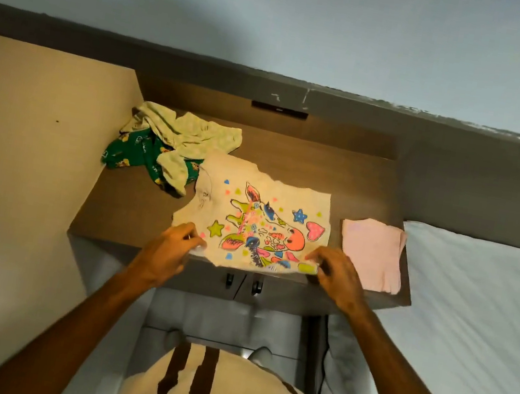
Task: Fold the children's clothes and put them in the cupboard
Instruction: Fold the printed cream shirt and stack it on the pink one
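Left hand (172, 247) and right hand (338, 274) pinch near edge of giraffe shirt (258, 220), frame centre, flat on surface (133, 211).

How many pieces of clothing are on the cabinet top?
4: giraffe shirt in front, held by both hands; folded pink piece at right; pale green garment over green printed one back left. More may hide underneath.

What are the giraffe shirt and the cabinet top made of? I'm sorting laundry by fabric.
The giraffe shirt looks like thin cotton knit: soft, wrinkled, with a bright matte print. The cabinet top looks like brown wood-grain laminate with a dull sheen, though that is uncertain.
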